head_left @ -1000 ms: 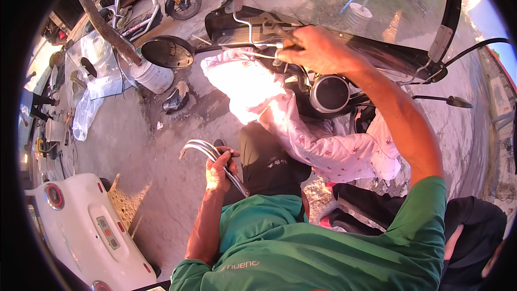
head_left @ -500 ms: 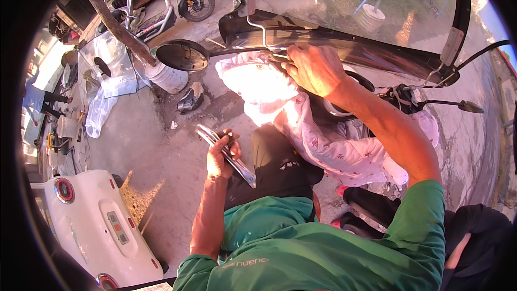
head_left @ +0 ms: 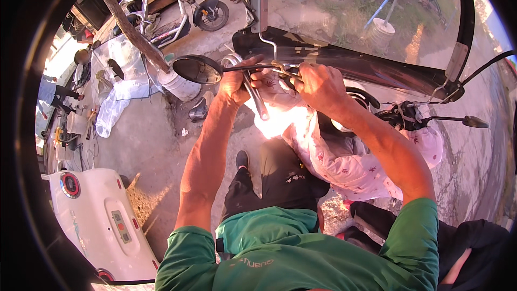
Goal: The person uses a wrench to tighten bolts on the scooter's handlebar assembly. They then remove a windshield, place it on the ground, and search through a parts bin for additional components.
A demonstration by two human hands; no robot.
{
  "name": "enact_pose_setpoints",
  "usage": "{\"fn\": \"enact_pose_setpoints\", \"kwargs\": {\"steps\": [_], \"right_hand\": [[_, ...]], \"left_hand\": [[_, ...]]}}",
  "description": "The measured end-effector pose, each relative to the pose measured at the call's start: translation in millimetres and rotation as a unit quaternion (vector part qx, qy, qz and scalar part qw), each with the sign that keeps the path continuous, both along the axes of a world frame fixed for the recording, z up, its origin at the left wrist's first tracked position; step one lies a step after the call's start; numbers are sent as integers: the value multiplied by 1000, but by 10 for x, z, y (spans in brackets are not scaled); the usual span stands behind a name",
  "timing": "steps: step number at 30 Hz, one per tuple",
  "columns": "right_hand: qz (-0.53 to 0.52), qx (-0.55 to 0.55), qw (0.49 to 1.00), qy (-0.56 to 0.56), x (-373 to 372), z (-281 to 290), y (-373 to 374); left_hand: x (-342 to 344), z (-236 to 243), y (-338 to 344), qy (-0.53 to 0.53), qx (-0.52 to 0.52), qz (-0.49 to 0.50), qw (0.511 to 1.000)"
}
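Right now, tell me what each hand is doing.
Left hand: closed, holding metal tubes.
Right hand: closed on what looks like a metal tool.

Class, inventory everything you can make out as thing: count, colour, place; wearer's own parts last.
Metal bars: at least two, silver, centre
Mirrors: two, black, left and right
Windshield: one, clear, top
Quilted cover: one, pink, centre
Bike: at least one, dark, upper left
Buckets: at least two, white, upper area
Car: one, white, lower left
Other people: at least two, partly dark-clothed, left and right
Shirt: one, green, bottom
Left hand: one, bare, on the bars
Right hand: one, bare, by a mirror's stem
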State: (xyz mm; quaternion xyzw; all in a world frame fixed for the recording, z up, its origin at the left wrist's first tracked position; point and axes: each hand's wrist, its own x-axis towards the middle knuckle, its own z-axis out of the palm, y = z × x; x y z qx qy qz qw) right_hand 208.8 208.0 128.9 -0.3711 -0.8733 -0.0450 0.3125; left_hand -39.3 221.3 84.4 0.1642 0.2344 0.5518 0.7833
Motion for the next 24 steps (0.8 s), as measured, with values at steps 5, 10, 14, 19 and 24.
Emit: {"fn": "enact_pose_setpoints", "kwargs": {"steps": [5,10,14,19,24], "right_hand": [[-15,-70,997,42,-34,38,4],[-42,-92,995,2,-77,107,5],[-22,-37,999,-29,-105,102,-55],[-48,-33,998,-39,-105,46,-91],[-61,-59,993,-85,-74,-9,-69]], "left_hand": [[262,75,160,-5,24,-90,996],[241,192,272,54,26,-140,988],[228,164,317,30,85,-103,991],[224,0,378,3,131,-67,989],[193,-87,422,12,156,-91,984]]}}
